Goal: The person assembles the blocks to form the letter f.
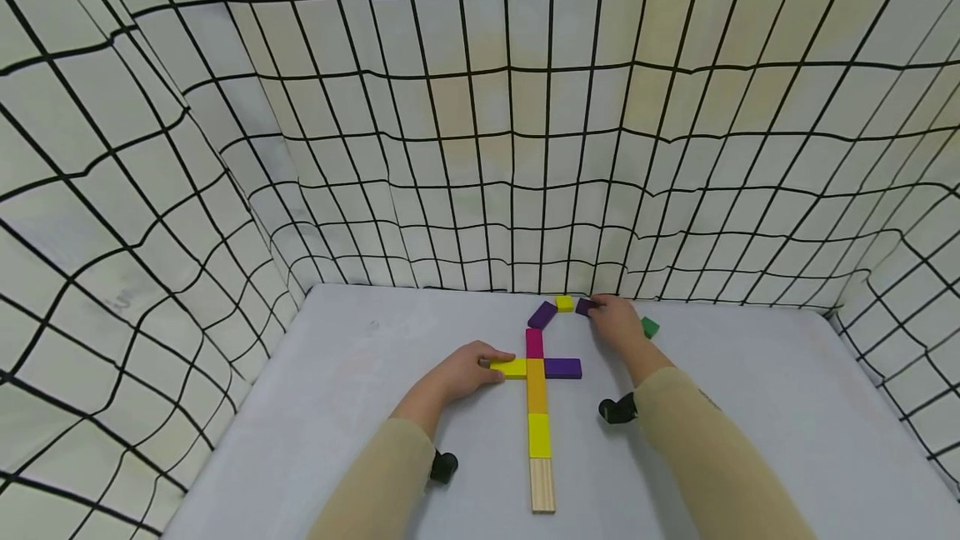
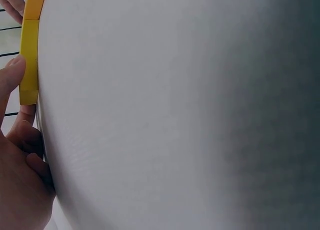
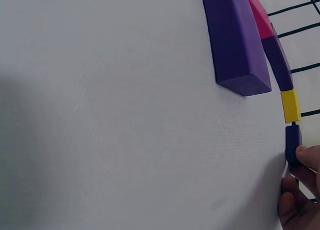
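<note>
Colored blocks lie on the table in a cross shape. Its left arm is a yellow block (image 1: 512,368), which my left hand (image 1: 461,372) grips by the outer end between thumb and fingers. At the far end, my right hand (image 1: 618,325) pinches a small purple block (image 3: 293,142) just right of a small yellow block (image 1: 564,303). A longer purple block (image 1: 542,315) slants from there down to a pink block (image 1: 534,343). The upright continues through an orange block (image 1: 536,386), a yellow block (image 1: 539,435) and a plain wooden block (image 1: 542,486). Another purple block (image 1: 562,368) forms the right arm.
A green block (image 1: 649,327) lies beside my right wrist, outside the shape. The white table (image 1: 337,407) ends at a back wall covered with black netting (image 1: 510,140); netting also hangs at both sides. A small black device sticks out at each wrist.
</note>
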A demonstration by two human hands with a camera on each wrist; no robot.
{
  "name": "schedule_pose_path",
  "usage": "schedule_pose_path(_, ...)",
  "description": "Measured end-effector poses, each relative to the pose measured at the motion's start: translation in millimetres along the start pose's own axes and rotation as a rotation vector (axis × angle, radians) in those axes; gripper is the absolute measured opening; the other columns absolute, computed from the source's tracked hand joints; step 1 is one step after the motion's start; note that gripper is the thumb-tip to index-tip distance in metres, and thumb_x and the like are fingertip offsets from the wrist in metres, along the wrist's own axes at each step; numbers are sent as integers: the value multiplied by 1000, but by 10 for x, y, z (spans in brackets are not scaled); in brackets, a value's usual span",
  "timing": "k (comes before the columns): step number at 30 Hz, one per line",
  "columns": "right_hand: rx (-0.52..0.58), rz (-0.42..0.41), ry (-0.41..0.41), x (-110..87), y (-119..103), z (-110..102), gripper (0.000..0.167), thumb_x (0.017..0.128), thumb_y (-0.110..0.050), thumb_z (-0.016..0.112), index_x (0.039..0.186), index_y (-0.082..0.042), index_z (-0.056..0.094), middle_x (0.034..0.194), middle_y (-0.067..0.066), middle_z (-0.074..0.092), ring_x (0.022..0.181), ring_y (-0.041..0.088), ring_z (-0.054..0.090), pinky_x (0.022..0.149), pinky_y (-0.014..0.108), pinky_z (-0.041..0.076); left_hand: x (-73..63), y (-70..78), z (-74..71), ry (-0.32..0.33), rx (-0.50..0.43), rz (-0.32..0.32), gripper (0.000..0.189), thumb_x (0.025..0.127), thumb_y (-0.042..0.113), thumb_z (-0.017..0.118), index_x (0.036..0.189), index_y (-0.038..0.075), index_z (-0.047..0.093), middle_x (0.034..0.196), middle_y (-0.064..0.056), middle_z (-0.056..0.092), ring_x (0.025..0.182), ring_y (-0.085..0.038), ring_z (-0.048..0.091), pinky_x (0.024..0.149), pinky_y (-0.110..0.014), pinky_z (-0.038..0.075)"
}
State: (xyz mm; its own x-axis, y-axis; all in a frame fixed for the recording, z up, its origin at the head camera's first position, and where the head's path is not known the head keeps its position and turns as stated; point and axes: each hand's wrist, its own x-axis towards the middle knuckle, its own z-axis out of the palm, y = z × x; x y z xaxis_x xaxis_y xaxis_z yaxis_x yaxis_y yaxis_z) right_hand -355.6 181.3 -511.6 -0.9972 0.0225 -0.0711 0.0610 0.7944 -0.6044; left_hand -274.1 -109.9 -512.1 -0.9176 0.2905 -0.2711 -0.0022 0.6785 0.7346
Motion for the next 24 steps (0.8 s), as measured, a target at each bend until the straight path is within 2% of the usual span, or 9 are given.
schedule_pose_path(7,24,15,6,-5,-18,0,40,102,-18,53,139,-3,55,140,21,53,134,40,44,111,53,34,-4,24,2,2,-10,-4,31,93,25,69,121,39,70,131,1,58,129,-30,47,110,-56,34)
schedule_pose_path(24,52,-8,13,-34,-38,24,44,102,-21,53,142,-3,52,143,23,51,136,43,40,113,54,31,4,-4,9,11,-5,-12,32,93,25,69,122,38,71,129,2,59,127,-28,49,109,-54,36)
